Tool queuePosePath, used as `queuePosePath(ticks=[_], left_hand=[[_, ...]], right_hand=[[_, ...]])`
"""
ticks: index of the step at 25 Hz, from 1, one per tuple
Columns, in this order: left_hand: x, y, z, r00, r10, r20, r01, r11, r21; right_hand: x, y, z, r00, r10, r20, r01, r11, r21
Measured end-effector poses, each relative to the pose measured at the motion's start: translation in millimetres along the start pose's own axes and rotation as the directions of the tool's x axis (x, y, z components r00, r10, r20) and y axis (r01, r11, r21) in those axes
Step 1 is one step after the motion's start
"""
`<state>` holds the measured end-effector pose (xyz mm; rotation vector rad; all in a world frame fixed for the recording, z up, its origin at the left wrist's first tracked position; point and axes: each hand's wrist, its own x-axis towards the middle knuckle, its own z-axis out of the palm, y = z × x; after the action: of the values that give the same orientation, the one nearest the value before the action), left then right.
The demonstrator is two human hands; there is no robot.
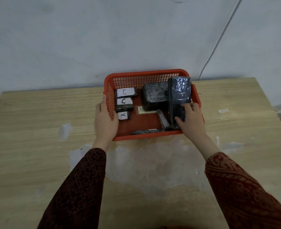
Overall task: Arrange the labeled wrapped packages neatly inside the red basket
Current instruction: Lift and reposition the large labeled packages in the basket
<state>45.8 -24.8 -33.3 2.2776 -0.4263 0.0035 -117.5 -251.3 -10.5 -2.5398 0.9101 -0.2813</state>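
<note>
The red basket [146, 75] stands at the far edge of a wooden table. Along its left wall lie two dark wrapped packages labelled C [125, 92] [124, 101] and a small one labelled A [124, 115]. A blocky dark package [153, 95] sits in the middle. A tall flat dark package [179, 95] stands on edge against the right wall. My right hand [191, 120] grips its lower part. My left hand [105, 119] clasps the basket's left wall. Two slim wrapped pieces [162, 119] [144, 132] lie near the front, and a pale label [144, 110] lies on the floor.
The wooden table [37, 146] has worn pale patches in front of the basket. A grey wall rises right behind the table. A thin cable [219, 40] runs down the wall at the right. Patterned dark red sleeves cover both forearms.
</note>
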Motion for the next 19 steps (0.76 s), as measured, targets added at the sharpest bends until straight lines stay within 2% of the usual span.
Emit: queuePosePath(ticks=[2, 4, 7, 12, 15, 19], left_hand=[[-1.5, 3.2, -1.3, 0.996, 0.08, -0.044, -0.077, 0.994, 0.073], [-2.3, 5.5, -3.3, 0.985, 0.158, -0.073, -0.147, 0.98, 0.135], [-4.8, 8.4, -4.9, 0.974, 0.222, -0.053, -0.203, 0.948, 0.245], [-14.7, 11.4, -7.7, 0.964, 0.265, -0.002, -0.249, 0.91, 0.332], [-29.7, 24.9, -7.6, 0.962, 0.274, -0.013, -0.261, 0.928, 0.265], [-38.5, 73.2, 3.0, 0.967, 0.235, 0.102, -0.228, 0.971, -0.076]], right_hand=[[-0.7, -4.5, 4.7, 0.994, 0.104, 0.015, -0.104, 0.994, -0.019], [4.3, -13.0, 9.7, 0.987, 0.159, 0.031, -0.154, 0.98, -0.123], [15.7, -24.8, 12.4, 0.984, 0.162, 0.069, -0.133, 0.942, -0.307], [32.1, -32.7, 8.0, 0.973, 0.188, 0.134, -0.123, 0.913, -0.389], [30.1, -33.5, -0.6, 0.973, 0.185, 0.135, -0.151, 0.961, -0.23], [12.2, -20.5, -31.1, 0.993, 0.122, 0.008, -0.122, 0.992, 0.033]])
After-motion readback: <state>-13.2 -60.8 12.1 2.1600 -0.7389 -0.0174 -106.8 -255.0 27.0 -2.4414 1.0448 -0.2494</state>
